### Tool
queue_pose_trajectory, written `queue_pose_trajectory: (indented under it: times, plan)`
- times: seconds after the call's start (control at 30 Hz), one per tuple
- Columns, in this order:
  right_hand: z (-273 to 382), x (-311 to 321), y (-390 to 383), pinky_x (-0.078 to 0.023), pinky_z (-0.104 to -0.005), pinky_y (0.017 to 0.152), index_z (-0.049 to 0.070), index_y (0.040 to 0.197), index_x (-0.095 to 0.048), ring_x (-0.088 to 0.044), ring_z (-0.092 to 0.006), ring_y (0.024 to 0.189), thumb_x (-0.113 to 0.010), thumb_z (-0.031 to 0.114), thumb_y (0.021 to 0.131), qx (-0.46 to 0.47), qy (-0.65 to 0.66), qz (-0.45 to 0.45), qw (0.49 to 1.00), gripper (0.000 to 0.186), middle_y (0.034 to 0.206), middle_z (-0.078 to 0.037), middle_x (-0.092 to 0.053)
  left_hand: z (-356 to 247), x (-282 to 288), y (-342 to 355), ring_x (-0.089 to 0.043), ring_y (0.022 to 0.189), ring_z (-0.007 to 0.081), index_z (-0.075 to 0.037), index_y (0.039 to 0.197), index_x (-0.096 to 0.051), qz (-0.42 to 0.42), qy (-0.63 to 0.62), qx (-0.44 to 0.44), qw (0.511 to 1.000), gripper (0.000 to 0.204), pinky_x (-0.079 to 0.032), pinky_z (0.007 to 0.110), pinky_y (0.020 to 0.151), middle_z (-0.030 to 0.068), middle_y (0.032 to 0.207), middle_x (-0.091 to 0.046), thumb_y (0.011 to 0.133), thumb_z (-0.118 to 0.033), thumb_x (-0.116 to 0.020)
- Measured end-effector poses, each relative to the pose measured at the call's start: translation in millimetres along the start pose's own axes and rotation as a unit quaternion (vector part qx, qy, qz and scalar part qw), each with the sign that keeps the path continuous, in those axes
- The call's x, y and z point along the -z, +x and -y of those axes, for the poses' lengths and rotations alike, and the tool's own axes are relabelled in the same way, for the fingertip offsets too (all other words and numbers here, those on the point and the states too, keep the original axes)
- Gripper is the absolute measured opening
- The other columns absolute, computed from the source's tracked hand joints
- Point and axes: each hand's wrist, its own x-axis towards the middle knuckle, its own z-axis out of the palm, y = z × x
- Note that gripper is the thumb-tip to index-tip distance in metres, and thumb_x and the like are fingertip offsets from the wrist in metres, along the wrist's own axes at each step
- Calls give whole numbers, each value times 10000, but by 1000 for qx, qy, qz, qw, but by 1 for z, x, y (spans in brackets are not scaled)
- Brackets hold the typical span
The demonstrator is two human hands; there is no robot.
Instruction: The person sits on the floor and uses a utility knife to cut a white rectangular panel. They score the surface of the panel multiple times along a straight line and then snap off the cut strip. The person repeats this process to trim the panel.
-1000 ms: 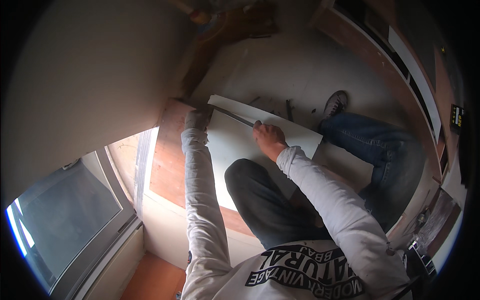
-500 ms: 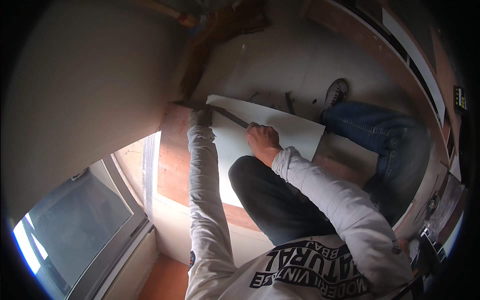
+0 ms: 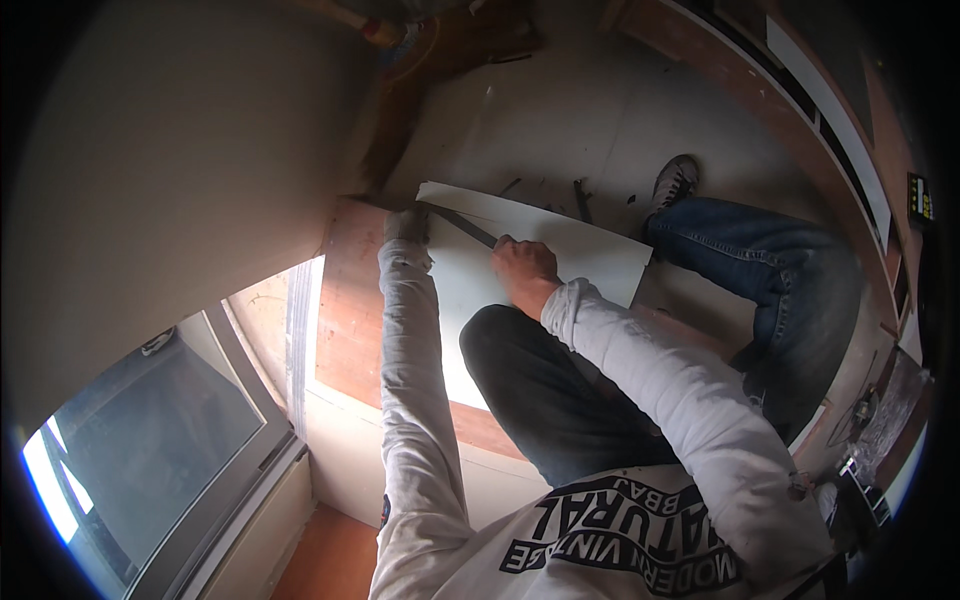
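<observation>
A white sheet (image 3: pixel 570 238) lies on a reddish-brown board (image 3: pixel 350 300) in front of me. Across its far left part runs a long, narrow, flat grey strip (image 3: pixel 462 226), like a blade or a straightedge; its exact kind does not show. My right hand (image 3: pixel 525 270) is closed around the strip's near end. At the other end, by the sheet's far left corner, my left hand (image 3: pixel 405 224) rests in shadow, its fingers mostly hidden. My bent knee (image 3: pixel 500 345) bears over the sheet's near side, between my arms.
A broom (image 3: pixel 430 50) leans at the far left beside a pale wall panel (image 3: pixel 180 180). Dark scraps (image 3: pixel 582 200) lie on the floor past the sheet. A grey-framed glass window (image 3: pixel 180 420) stands at the near left. Long boards (image 3: pixel 740 85) line the right, near my outstretched leg (image 3: pixel 740 245).
My right hand has shifted very slightly away from me along with the strip. The left hand stays at the sheet's corner, and the whole view has moved a little.
</observation>
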Motion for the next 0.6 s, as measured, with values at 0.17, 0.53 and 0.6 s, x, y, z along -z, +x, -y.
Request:
queue_pose_trajectory:
  times: [0.17,0.53,0.6]
  plan:
    - [3,-23,5,-578,-376,616,13,886,-617,-719,-256,749,-588,137,840,-18,-2,-38,999,135,759,-129,-701,6,-4,20,-585,531,195,-47,904,-719,4,43,-41,998,260,-446,361,478,102,656,-623,772,-237,-601]
    - [-4,-13,12,-576,-371,626,40,886,-602,-714,-260,737,-589,147,848,4,-9,-12,1000,115,768,-119,-698,47,1,43,-675,855,233,-164,962,-732,-24,151,-115,982,245,-507,356,755,96,907,-704,842,-288,-558]
    - [2,-12,11,-575,-370,627,41,886,-602,-713,-258,737,-592,151,847,-2,-18,-16,1000,117,761,-115,-696,53,6,48,-673,872,244,-168,953,-740,-29,185,-139,972,240,-505,363,771,102,928,-706,834,-292,-573]
